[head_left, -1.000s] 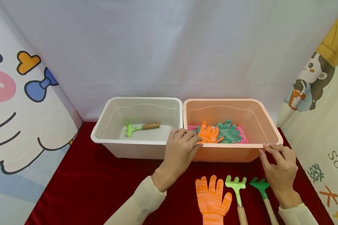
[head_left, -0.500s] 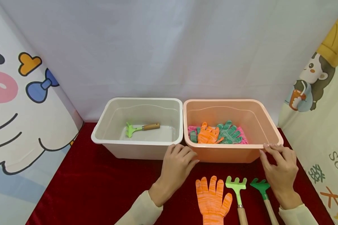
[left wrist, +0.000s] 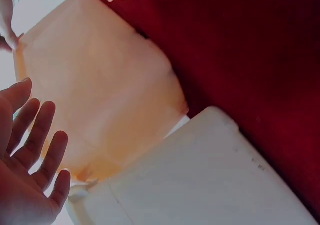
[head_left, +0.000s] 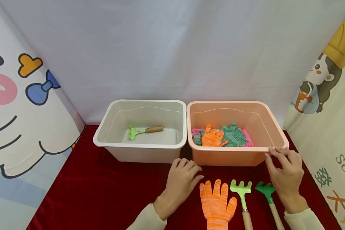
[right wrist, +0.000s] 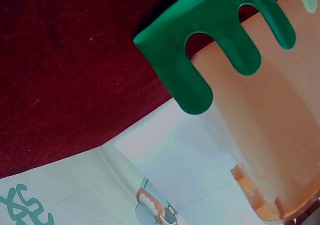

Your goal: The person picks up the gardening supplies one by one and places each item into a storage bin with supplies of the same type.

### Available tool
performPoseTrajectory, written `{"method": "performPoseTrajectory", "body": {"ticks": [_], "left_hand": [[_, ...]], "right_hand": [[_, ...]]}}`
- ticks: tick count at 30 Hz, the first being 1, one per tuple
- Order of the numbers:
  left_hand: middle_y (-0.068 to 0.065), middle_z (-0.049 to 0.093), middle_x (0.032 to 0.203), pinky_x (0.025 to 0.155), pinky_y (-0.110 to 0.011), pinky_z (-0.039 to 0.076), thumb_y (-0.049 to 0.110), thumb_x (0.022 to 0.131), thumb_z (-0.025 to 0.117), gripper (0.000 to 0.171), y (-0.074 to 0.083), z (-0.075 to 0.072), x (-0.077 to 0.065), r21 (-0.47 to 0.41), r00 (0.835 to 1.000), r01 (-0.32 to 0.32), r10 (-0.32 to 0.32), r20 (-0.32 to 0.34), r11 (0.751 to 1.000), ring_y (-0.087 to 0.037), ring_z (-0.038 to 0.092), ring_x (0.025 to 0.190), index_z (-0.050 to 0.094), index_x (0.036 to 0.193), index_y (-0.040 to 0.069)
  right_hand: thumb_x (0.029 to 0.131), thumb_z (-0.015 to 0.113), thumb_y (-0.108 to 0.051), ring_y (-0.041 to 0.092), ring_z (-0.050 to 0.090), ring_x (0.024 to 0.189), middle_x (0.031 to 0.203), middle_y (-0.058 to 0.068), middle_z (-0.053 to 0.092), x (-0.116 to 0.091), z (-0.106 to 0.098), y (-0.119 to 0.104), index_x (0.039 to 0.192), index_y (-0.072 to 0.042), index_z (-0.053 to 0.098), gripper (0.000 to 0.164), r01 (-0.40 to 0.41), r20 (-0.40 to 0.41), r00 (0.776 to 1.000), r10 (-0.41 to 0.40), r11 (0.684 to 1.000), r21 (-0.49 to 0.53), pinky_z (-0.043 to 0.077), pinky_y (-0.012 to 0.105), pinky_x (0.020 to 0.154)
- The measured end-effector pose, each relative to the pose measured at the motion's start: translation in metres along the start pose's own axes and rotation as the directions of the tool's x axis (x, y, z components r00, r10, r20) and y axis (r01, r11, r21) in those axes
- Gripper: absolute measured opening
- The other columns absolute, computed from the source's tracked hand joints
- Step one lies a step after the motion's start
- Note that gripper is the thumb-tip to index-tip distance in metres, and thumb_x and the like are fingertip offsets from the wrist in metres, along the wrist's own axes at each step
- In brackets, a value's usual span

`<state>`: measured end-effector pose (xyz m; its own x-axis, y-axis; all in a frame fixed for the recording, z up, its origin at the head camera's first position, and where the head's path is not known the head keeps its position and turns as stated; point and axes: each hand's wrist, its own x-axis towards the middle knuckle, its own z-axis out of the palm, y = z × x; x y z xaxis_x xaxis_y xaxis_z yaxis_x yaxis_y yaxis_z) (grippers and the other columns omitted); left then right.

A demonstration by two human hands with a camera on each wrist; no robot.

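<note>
My left hand (head_left: 181, 179) hovers over the red cloth in front of the two bins, its fingers relaxed around nothing. In the left wrist view its spread fingers (left wrist: 45, 140) show against the peach bin (left wrist: 95, 75). At that bin's front right corner, my right hand (head_left: 287, 169) pinches the rim between thumb and fingers. Inside the peach bin lie an orange glove (head_left: 212, 137), green gloves (head_left: 234, 135) and something pink beneath them. Left of it stands a white bin (head_left: 138, 146) with a light green hand rake (head_left: 153, 129) inside.
On the red cloth (head_left: 103, 191) near me lie an orange glove (head_left: 215, 204), a light green hand rake (head_left: 241, 188) and a dark green hand rake (head_left: 266, 190). A pale curtain (head_left: 161, 48) hangs behind the bins, with printed cloths at both sides.
My left hand has left the peach bin's front rim and drawn back toward me, lower over the cloth. My right hand has stayed at the corner.
</note>
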<state>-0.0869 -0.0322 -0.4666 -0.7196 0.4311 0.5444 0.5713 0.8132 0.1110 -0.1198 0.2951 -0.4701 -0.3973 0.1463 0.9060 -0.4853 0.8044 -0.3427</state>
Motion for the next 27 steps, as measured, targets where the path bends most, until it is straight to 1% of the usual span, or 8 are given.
{"method": "performPoseTrajectory", "body": {"ticks": [3, 6, 9, 12, 16, 21, 27], "left_hand": [[0.015, 0.070, 0.094, 0.092, -0.031, 0.047, 0.042, 0.086, 0.080, 0.019, 0.003, 0.004, -0.005, 0.019, 0.999, -0.002, 0.001, 0.038, 1.000, -0.009, 0.058, 0.090, 0.075, 0.097, 0.027], [0.014, 0.069, 0.097, 0.093, -0.032, 0.047, 0.045, 0.085, 0.080, 0.025, 0.006, 0.010, -0.009, 0.051, 0.993, 0.002, -0.008, 0.115, 0.999, -0.010, 0.058, 0.093, 0.075, 0.102, 0.027], [0.013, 0.068, 0.103, 0.096, -0.032, 0.047, 0.049, 0.084, 0.080, 0.034, 0.010, 0.015, -0.013, 0.100, 0.976, 0.000, -0.021, 0.216, 0.995, -0.011, 0.057, 0.097, 0.074, 0.109, 0.027], [0.011, 0.067, 0.106, 0.099, -0.034, 0.047, 0.053, 0.083, 0.079, 0.040, 0.013, 0.021, -0.016, 0.141, 0.956, -0.008, -0.034, 0.290, 0.990, -0.012, 0.057, 0.101, 0.072, 0.114, 0.027], [0.010, 0.067, 0.110, 0.099, -0.036, 0.047, 0.056, 0.083, 0.078, 0.046, 0.017, 0.027, -0.018, 0.164, 0.937, -0.013, -0.045, 0.347, 0.986, -0.014, 0.057, 0.105, 0.071, 0.117, 0.026], [0.007, 0.067, 0.117, 0.101, -0.037, 0.048, 0.057, 0.084, 0.076, 0.049, 0.022, 0.030, -0.017, 0.167, 0.909, -0.013, -0.058, 0.413, 0.986, -0.016, 0.058, 0.110, 0.069, 0.121, 0.025], [0.007, 0.066, 0.121, 0.103, -0.037, 0.048, 0.060, 0.084, 0.075, 0.054, 0.026, 0.034, -0.016, 0.177, 0.889, -0.024, -0.060, 0.453, 0.984, -0.016, 0.058, 0.113, 0.066, 0.125, 0.026]], "right_hand": [[0.094, 0.068, -0.049, 0.054, 0.050, 0.083, 0.087, 0.032, 0.064, 0.000, 0.000, 0.000, 0.090, 0.009, 0.076, 0.059, 0.000, -0.004, 1.000, 0.000, 1.000, 0.002, 0.030, 0.005, 0.100], [0.095, 0.068, -0.049, 0.054, 0.050, 0.083, 0.087, 0.032, 0.064, 0.001, 0.000, -0.002, 0.090, 0.009, 0.076, 0.059, 0.001, -0.007, 1.000, -0.001, 1.000, 0.005, 0.030, 0.005, 0.100], [0.095, 0.068, -0.048, 0.054, 0.050, 0.083, 0.087, 0.033, 0.063, 0.001, 0.000, -0.004, 0.090, 0.010, 0.076, 0.059, 0.002, -0.012, 1.000, -0.001, 1.000, 0.010, 0.030, 0.005, 0.100], [0.094, 0.068, -0.049, 0.054, 0.050, 0.082, 0.087, 0.033, 0.063, 0.002, 0.000, -0.005, 0.091, 0.010, 0.076, 0.059, 0.000, -0.010, 1.000, 0.001, 1.000, 0.011, 0.030, 0.005, 0.100], [0.094, 0.068, -0.049, 0.054, 0.049, 0.082, 0.087, 0.033, 0.063, 0.002, 0.000, -0.005, 0.090, 0.010, 0.076, 0.060, -0.004, -0.008, 1.000, 0.004, 1.000, 0.011, 0.030, 0.004, 0.099], [0.094, 0.068, -0.049, 0.054, 0.049, 0.082, 0.087, 0.033, 0.063, 0.002, 0.000, -0.005, 0.090, 0.010, 0.076, 0.060, -0.005, -0.007, 1.000, 0.005, 1.000, 0.010, 0.030, 0.004, 0.099], [0.094, 0.068, -0.050, 0.054, 0.049, 0.082, 0.087, 0.034, 0.063, 0.001, 0.000, -0.005, 0.090, 0.010, 0.076, 0.061, -0.004, -0.010, 1.000, 0.005, 1.000, 0.013, 0.030, 0.004, 0.099]]}}
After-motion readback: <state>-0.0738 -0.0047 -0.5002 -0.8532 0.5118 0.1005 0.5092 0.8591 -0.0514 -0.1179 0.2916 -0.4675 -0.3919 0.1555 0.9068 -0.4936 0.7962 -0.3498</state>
